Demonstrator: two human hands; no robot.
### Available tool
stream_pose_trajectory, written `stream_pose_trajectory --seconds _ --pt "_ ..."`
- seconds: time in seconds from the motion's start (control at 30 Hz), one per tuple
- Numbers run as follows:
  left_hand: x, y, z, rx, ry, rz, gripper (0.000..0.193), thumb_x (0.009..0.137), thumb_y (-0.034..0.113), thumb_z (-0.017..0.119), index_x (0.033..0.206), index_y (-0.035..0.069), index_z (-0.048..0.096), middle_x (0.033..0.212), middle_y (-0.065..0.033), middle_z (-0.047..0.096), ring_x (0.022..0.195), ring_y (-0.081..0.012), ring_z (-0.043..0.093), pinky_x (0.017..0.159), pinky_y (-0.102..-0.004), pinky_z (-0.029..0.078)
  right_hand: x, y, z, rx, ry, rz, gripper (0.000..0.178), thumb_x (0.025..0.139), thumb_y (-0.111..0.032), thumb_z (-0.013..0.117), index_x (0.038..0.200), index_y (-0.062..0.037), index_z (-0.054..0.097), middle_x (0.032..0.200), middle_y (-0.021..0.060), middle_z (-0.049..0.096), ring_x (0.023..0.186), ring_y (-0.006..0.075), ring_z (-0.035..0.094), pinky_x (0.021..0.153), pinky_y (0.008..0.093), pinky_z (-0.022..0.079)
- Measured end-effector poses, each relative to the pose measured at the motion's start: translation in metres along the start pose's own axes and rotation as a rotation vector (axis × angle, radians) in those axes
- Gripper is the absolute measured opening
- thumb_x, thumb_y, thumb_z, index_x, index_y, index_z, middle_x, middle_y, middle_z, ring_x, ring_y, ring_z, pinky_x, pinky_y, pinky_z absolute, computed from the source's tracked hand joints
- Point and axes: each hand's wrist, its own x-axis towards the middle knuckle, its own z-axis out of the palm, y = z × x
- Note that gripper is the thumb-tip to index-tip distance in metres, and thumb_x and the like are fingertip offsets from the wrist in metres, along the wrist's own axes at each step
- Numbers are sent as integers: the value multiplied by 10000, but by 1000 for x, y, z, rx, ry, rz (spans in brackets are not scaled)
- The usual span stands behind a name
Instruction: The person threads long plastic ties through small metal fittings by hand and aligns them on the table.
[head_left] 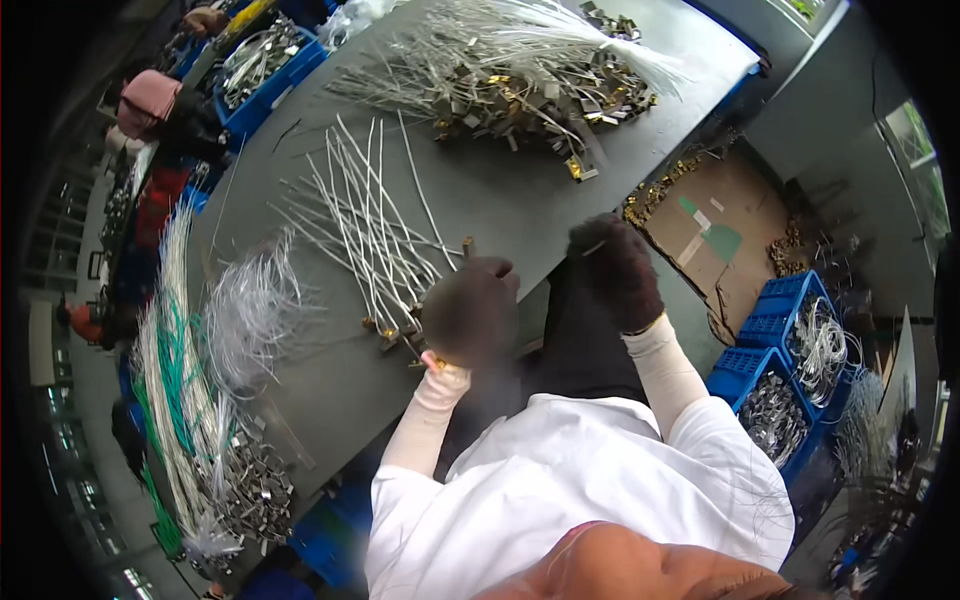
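Observation:
My left hand (pixel 470 310), in a dark glove and blurred by motion, is over the table's near edge beside a loose spread of white wires (pixel 375 230). Small brass-coloured metal pieces (pixel 390 330) show at the wires' near ends, partly hidden by that glove. Another brass piece (pixel 468 243) lies just beyond its fingers. Also gloved, my right hand (pixel 615 275) is held in front of my body at the table's edge, fingers curled in. A thin pale sliver (pixel 594 248) shows at them; what it belongs to, I cannot make out.
A large heap of wires with metal ends (pixel 540 85) covers the far table. White and green wire bundles (pixel 180 350) and a clear tangle of strands (pixel 255 310) lie left. Blue crates (pixel 745 375) of parts stand right, near a cardboard sheet (pixel 720 230). A person (pixel 150 105) is far left.

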Motion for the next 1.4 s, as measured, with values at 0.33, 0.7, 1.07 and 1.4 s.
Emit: stream_pose_trajectory --seconds 0.33,0.7,1.07,1.4 --pt "125 -23 164 433 104 262 387 817 224 748 1167 104 631 1154 -171 614 1043 -380 605 866 -442 509 -48 -6 -78 328 239 296 262 1030 -309 585 1204 -113 590 831 -32 551 652 78 482 578 197 389" --pt "73 1 103 -89 -26 -141 296 909 180 702 1157 27 649 1034 -118 710 946 -216 695 836 -336 545 4 32 -75 -153 74 305 279 981 -264 625 1139 -39 673 1010 53 678 883 119 598 796 254 478" --pt "100 -46 142 -284 38 -306 418 982 333 655 1270 37 591 1057 -74 686 884 -152 654 803 -309 546 38 59 -48 -86 100 131 267 973 -205 647 1119 17 677 1003 68 682 978 166 649 903 296 508" --pt "119 -32 152 -393 102 -397 410 987 413 596 1209 75 657 1101 -149 718 997 -333 684 876 -402 517 68 60 -86 -397 160 69 226 949 -202 652 1088 -36 717 1293 119 615 1142 189 595 954 306 468"
